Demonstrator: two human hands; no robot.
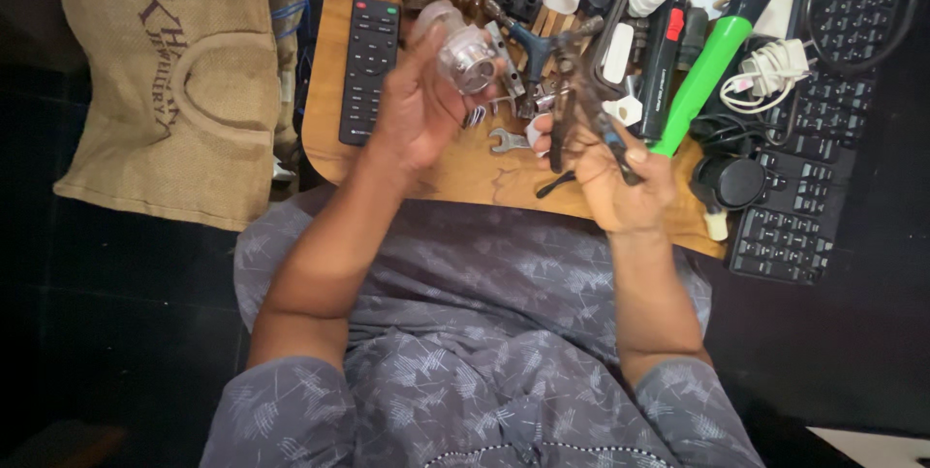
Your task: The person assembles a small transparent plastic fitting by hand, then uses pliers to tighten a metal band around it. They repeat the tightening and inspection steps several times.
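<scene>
Your left hand [417, 109] is wrapped around a clear fitting [463, 53] (a short, stubby, see-through piece with a round mouth), holding it up above the desk [334, 90]. Its round opening faces right and a little toward you, so its short axis points across at your other hand. Your right hand [620, 177] is closed around dark pliers [586, 109]. The handles sit in your palm, and the long axis runs up and away from you, leaning slightly left, with the head end just right of the fitting.

So the relation that counts is this: fitting to the left, pliers to the right, nearly level with each other, close but apart. I cannot tell whether the plier jaws are parted, since the clutter behind them hides the tips. The fitting's open mouth lies nearer the plier head than your right palm does.

Below the gap between your hands a small spanner [508, 141] lies flat on the desk. A black remote [369, 69] lies left of your left hand, its length running away from you. A green torch [709, 69] slants right of the pliers, beside a black keyboard [804, 197].
</scene>
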